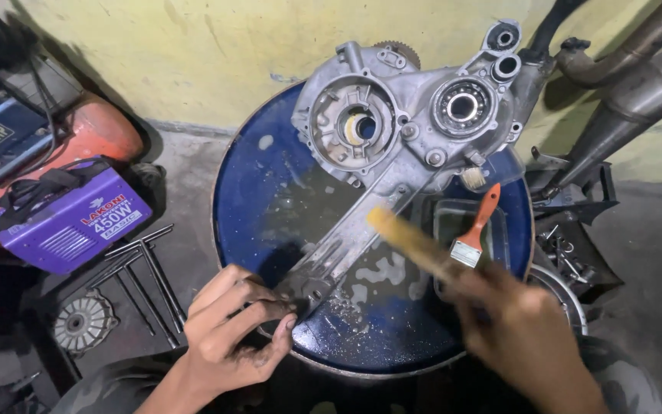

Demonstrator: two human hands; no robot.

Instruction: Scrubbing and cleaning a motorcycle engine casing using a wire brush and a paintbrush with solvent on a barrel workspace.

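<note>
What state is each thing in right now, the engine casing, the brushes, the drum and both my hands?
Engine casing: lying flat on the drum, grimy.
Blue drum top: wet, flecked with dirt.
Left hand: gripping the casing's narrow end.
Right hand: closed on a yellow brush, blurred.
Orange-handled brush: resting in a dark tray.

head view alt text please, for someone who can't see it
A left hand grips the narrow end of a grey metal engine casing lying on a wet blue drum top, while the right hand moves a blurred yellow brush. An orange-handled paintbrush lies nearby.
</note>
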